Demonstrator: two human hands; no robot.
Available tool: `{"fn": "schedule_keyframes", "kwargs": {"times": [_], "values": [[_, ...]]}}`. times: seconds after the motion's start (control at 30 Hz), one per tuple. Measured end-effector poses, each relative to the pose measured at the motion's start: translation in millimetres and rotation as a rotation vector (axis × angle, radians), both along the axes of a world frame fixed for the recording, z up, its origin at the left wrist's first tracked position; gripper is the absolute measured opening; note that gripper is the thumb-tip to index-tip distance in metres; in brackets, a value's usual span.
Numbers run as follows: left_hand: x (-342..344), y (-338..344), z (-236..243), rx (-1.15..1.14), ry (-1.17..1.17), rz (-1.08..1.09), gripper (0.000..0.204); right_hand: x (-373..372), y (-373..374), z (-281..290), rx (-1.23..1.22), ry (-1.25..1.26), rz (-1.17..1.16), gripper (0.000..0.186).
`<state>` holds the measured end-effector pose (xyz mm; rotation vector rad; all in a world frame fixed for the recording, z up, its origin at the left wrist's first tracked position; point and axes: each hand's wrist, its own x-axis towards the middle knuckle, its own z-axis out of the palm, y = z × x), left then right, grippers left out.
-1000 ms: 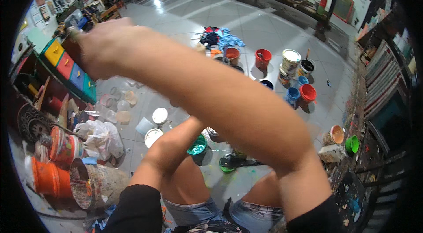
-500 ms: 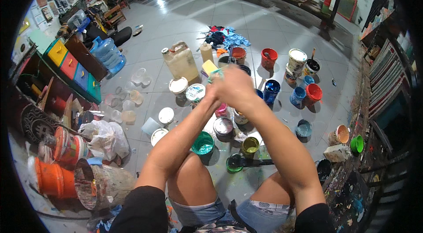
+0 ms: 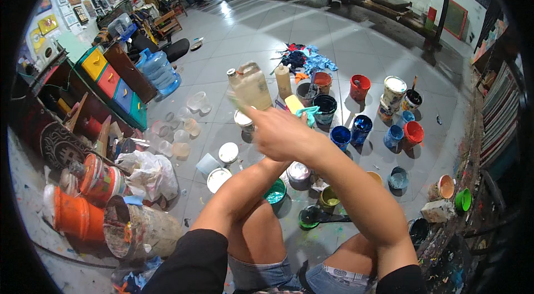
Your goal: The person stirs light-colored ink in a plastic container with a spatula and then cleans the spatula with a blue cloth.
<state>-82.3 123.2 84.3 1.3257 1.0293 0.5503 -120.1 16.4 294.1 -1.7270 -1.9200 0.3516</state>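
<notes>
My forearms cross in front of me. My right hand (image 3: 281, 135) is on top, smeared by motion, its fingers curled and reaching left. A thin pale green thing (image 3: 240, 104) sticks out from its fingertips, too blurred to name. Beneath it, my left hand is mostly hidden; a fingertip shows at a crumpled teal cloth (image 3: 309, 114), which it appears to grip. A yellow sponge-like block (image 3: 294, 104) sits against the cloth, with a purple strip beside it. Behind the hands stand a cloudy plastic jug (image 3: 253, 87) and a beige bottle (image 3: 283, 81).
Paint pots surround my hands: a blue pot (image 3: 361, 129), a red pot (image 3: 413, 134), a teal paint tub (image 3: 276, 191) by my knee. Rags (image 3: 314, 60) lie beyond. Left are clear plastic cups (image 3: 181, 137), a white bag (image 3: 147, 174), a large stained bucket (image 3: 147, 233).
The view has shifted, so the scene sits farther right and lower. My right hand has swung left off the cloth with the pale green thing. The yellow block and cloth have moved slightly nearer.
</notes>
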Motion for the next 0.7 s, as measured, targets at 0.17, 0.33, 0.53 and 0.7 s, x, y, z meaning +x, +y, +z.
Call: {"fn": "schedule_keyframes", "kwargs": {"times": [0.17,0.33,0.53,0.7], "values": [[16,13,-21,-0.016,0.015,-0.048,0.03,-51,4,64,0.213,0.335,0.316,0.07],[5,9,-10,-0.12,-0.238,-0.038,0.028,-54,-4,34,0.181,0.498,0.49,0.071],[6,18,-8,-0.205,-0.326,0.003,0.032,-46,-6,56,0.387,0.705,0.524,0.069],[2,23,-21,-0.08,-0.276,-0.054,0.035,-36,-26,80,0.297,0.778,0.627,0.046]]}}
